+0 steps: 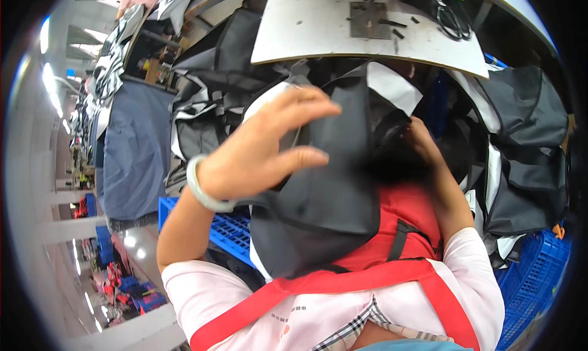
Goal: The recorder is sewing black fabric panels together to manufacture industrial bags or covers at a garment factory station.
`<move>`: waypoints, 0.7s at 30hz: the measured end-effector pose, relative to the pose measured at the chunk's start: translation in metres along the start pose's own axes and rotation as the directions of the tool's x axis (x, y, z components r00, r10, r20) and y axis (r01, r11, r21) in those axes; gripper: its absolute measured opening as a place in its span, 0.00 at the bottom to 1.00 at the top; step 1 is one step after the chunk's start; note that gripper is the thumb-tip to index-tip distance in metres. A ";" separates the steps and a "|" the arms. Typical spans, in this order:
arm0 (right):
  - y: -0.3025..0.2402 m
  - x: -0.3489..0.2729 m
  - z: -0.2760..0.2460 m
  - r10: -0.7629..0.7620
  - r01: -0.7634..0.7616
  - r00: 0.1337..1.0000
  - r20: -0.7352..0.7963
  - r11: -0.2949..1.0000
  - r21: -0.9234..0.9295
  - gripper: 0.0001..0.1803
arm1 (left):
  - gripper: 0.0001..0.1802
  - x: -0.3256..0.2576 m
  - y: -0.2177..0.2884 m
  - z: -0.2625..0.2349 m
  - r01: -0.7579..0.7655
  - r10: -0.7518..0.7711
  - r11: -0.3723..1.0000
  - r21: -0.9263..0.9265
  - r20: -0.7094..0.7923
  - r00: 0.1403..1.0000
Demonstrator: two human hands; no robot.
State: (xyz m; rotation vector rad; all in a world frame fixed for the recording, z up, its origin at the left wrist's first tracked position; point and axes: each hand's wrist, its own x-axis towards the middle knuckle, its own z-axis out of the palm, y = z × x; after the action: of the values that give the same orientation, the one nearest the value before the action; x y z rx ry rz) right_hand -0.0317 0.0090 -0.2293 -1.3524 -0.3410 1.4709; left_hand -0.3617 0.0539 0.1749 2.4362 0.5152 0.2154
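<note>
A large black fabric piece (334,192) is lifted up in front of my chest, over my red apron (404,213). My left hand (260,152), with a pale bracelet on the wrist, lies against the fabric's left edge, its fingers stretched out and apart and the thumb hidden. My right hand (422,139) is farther away on the right. Its fingers are closed on the fabric's upper right part, where black and white layers (392,84) meet.
A white work table (306,32) curves across the top, with a grey metal plate (369,20), black scraps and scissors (453,20) on it. Piles of black and white fabric pieces (527,149) hang on both sides. Blue plastic crates (229,231) stand below.
</note>
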 end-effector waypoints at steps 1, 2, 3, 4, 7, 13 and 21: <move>0.001 -0.001 0.004 -0.025 0.025 0.999 0.034 0.999 -0.022 0.10 | 0.31 -0.026 0.001 0.007 0.086 -0.085 0.996 -0.001 0.008 0.996; 0.002 -0.004 0.007 -0.051 0.054 0.997 0.066 0.998 -0.044 0.09 | 0.33 -0.052 0.000 0.017 0.167 -0.167 0.986 -0.005 0.013 0.986; 0.009 -0.006 -0.004 -0.078 0.082 0.992 0.095 0.996 -0.036 0.10 | 0.34 -0.072 0.002 0.028 0.231 -0.231 0.972 -0.046 0.012 0.973; 0.012 -0.010 -0.019 -0.098 0.103 0.980 0.171 0.995 -0.017 0.10 | 0.36 -0.090 0.003 0.038 0.289 -0.289 0.953 -0.089 0.014 0.957; 0.000 -0.059 -0.009 -0.085 0.093 0.989 0.121 0.994 -0.061 0.10 | 0.41 -0.153 0.016 0.069 0.385 -0.387 0.905 -0.182 0.029 0.922; -0.063 -0.180 0.009 -0.269 0.317 0.938 0.217 0.422 -0.849 0.11 | 0.12 -0.190 -0.028 0.131 0.413 -0.425 0.905 -0.102 -0.269 0.864; -0.125 -0.281 0.208 -0.505 0.755 0.378 0.776 -0.317 -0.574 0.28 | 0.11 -0.062 -0.075 0.124 0.212 -0.235 0.972 -0.101 -0.416 0.878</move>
State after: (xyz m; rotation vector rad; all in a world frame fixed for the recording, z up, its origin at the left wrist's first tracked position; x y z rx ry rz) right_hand -0.2036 -0.0820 0.0870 -1.3344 -2.1795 0.1017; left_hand -0.4075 0.0140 0.0290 2.2525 0.9643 0.6640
